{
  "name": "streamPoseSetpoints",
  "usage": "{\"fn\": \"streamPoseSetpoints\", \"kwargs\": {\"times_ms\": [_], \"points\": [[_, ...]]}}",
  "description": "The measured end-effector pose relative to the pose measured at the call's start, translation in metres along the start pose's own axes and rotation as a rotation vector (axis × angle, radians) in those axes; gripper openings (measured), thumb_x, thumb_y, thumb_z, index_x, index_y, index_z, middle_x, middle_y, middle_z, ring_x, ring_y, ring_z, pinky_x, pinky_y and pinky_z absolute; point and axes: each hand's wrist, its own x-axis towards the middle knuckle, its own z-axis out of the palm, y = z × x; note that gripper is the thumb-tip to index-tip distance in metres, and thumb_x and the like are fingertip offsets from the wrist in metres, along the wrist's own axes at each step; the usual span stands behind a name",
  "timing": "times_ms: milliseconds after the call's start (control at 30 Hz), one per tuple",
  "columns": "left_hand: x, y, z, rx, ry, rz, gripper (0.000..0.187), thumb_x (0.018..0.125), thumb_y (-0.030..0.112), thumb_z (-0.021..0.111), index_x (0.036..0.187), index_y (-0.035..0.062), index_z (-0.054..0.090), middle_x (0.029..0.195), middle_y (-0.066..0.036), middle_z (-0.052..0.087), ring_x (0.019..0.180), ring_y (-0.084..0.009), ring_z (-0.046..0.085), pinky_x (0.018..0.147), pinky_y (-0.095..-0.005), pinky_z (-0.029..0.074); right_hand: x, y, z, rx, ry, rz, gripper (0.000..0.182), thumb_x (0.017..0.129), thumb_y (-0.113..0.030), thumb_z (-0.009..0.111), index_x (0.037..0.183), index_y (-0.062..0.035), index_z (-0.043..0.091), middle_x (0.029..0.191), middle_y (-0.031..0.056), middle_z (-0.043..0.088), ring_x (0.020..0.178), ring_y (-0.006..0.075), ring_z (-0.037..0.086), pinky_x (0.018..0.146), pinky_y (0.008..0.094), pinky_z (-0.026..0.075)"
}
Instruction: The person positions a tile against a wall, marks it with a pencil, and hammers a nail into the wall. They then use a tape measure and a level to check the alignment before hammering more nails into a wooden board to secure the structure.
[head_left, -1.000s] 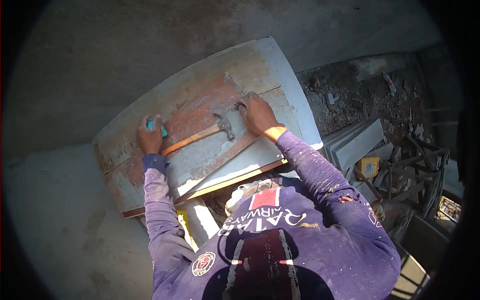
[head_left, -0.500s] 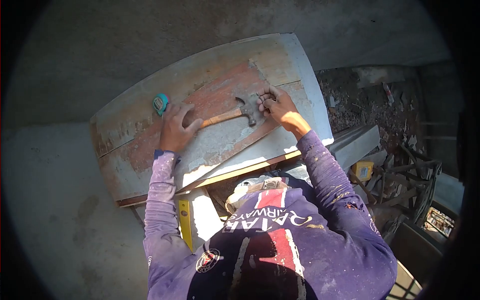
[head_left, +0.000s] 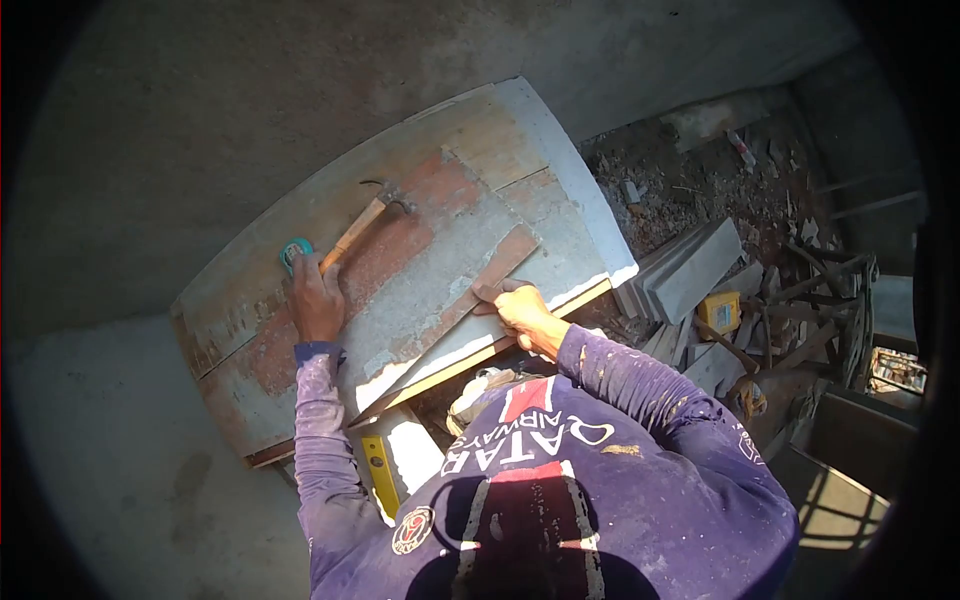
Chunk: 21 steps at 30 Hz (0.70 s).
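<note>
A claw hammer (head_left: 352, 237) lies at a slant over the upper part of a worn wooden board (head_left: 400, 290). My left hand (head_left: 318, 303) is closed on the lower end of its handle. The teal tape measure (head_left: 296, 253) touches or nearly touches the fingertips of that hand. My right hand (head_left: 520, 312) is at the near side of the board, its fingers pinched at the edge of a thin, loose strip (head_left: 505, 258). Whether a small item is also between those fingers is too small to tell.
A yellow level (head_left: 379, 470) rests below the board, near my left forearm. To the right are stacked pale slabs (head_left: 695, 268), a yellow box (head_left: 718, 313), wood scraps and a metal frame (head_left: 860, 310). Rubble covers the ground at the upper right.
The hammer has shifted up and left and turned steeper, with my left hand now round its handle end. My right hand has moved down from beside the hammer head to the strip.
</note>
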Motion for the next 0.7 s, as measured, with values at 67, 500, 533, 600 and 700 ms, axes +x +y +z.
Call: {"fn": "streamPoseSetpoints", "kwargs": {"times_ms": [67, 500, 533, 600, 700], "points": [[0.017, 0.001, -0.002, 0.011, 0.042, -0.101, 0.019, 0.090, 0.014, 0.065, 0.101, 0.0004, 0.059, 0.104, -0.019, 0.059, 0.098, -0.0422, 0.060, 0.079, -0.0483, 0.048, 0.007, 0.002, 0.007, 0.168, 0.050, 0.043, 0.029, 0.093, -0.031, 0.071, 0.112, -0.0103, 0.063, 0.071, -0.0014, 0.057, 0.042, 0.0055, 0.034, 0.037, 0.0243, 0.023], [0.068, -0.038, 0.028, 0.242, -0.031, -0.206, 0.024, 0.089, 0.019, 0.067, 0.100, -0.0012, 0.061, 0.103, -0.017, 0.059, 0.096, -0.0409, 0.060, 0.085, -0.0468, 0.047, 0.017, 0.005, -0.133, 0.865, 0.354, -0.520, 0.011, 0.101, -0.023, 0.056, 0.094, -0.0179, 0.048, 0.076, -0.0056, 0.041, 0.053, 0.0031, 0.038, 0.039, 0.0192, 0.028], [0.067, -0.028, 0.024, 0.227, 0.025, -0.122, 0.028, 0.088, 0.020, 0.069, 0.104, -0.0017, 0.062, 0.104, -0.017, 0.061, 0.098, -0.0385, 0.061, 0.087, -0.0448, 0.047, 0.015, -0.003, -0.149, 0.887, 0.393, -0.516, 0.011, 0.101, -0.023, 0.056, 0.093, -0.0178, 0.050, 0.076, -0.0054, 0.043, 0.054, 0.0033, 0.039, 0.039, 0.0188, 0.029], [0.074, 0.009, 0.018, 0.215, 0.086, -0.044, 0.033, 0.087, 0.022, 0.070, 0.109, -0.0022, 0.063, 0.106, -0.018, 0.063, 0.100, -0.0361, 0.062, 0.090, -0.0427, 0.047, 0.018, -0.018, -0.189, 0.867, 0.453, -0.527, 0.009, 0.101, -0.022, 0.054, 0.092, -0.0175, 0.053, 0.077, -0.0051, 0.047, 0.054, 0.0037, 0.041, 0.041, 0.0186, 0.031], [0.074, 0.103, -0.007, -0.649, -0.307, -0.245, 0.044, 0.083, 0.023, 0.075, 0.119, -0.0012, 0.063, 0.111, -0.019, 0.067, 0.103, -0.0277, 0.065, 0.091, -0.0377, 0.048, 0.042, -0.035, -0.233, 0.950, 0.502, -0.553, 0.016, 0.101, -0.025, 0.055, 0.088, -0.0171, 0.053, 0.077, -0.0041, 0.051, 0.054, 0.0047, 0.042, 0.040, 0.0201, 0.032]]}}
